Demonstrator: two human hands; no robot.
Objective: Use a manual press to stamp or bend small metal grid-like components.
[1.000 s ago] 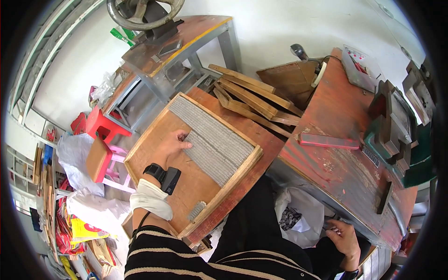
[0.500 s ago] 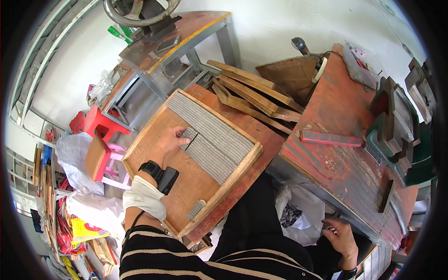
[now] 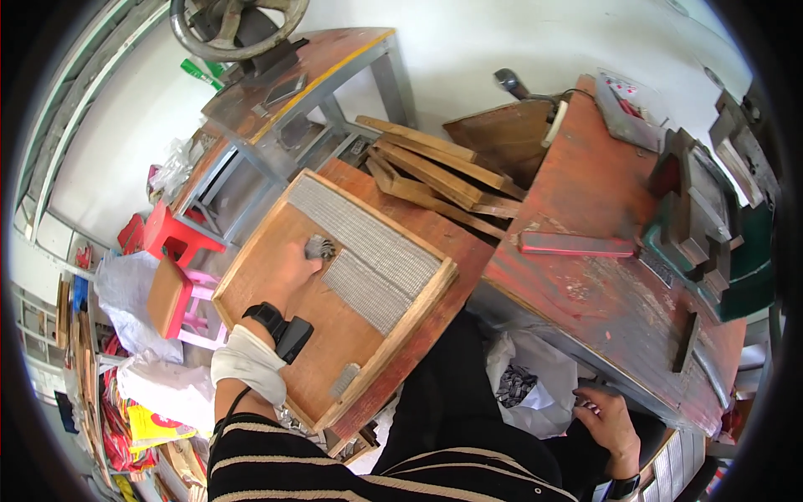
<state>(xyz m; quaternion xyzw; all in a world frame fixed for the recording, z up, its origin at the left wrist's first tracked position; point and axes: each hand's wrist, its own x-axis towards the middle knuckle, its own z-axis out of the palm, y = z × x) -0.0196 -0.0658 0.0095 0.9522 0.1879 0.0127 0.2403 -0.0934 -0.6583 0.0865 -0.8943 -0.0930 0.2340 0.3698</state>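
My left hand (image 3: 293, 268) pinches a small bundle of slim grey metallic pieces (image 3: 319, 248) toward 12 o'clock in the shallow, rectangular brown wooden tray (image 3: 347, 336); at the tray's 4 o'clock, my right hand (image 3: 611, 421) curls, contents unclear.

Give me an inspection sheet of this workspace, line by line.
Surface: red bench scraped and stained; tray on a red table.
Job's things: grey rows in the tray; a small cluster near its near corner.
Clutter: wood pieces piled beyond the tray; plastic bag at left.
Grips: left grip pinches a grey bunch; right grip beside a white bag, holding unclear.
Cables: black cable along the left sleeve.
Surroundings: handwheel, red stool, pale wall.
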